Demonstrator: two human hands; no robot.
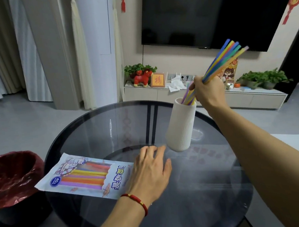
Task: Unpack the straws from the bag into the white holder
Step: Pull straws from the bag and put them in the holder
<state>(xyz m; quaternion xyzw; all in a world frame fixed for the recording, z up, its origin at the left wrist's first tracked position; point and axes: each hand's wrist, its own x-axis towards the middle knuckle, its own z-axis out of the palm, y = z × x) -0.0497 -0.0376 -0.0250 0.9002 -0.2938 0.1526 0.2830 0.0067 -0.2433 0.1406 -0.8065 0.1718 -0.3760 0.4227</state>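
Observation:
My right hand (208,90) grips a bundle of coloured straws (223,61) that slants up to the right. Their lower ends dip into the mouth of the ribbed white holder (181,127), which stands upright on the round glass table (196,190). The straw bag (82,176), printed with coloured straws and blue lettering, lies flat at the table's left edge. My left hand (149,172), with a red bracelet on the wrist, rests spread on the glass, covering the bag's right end, just left of the holder's base.
A bin with a red liner (12,178) stands on the floor left of the table. Behind the table run a low white cabinet (204,94) with plants, a red toy horse (142,77) and tissues, and a wall television (209,13).

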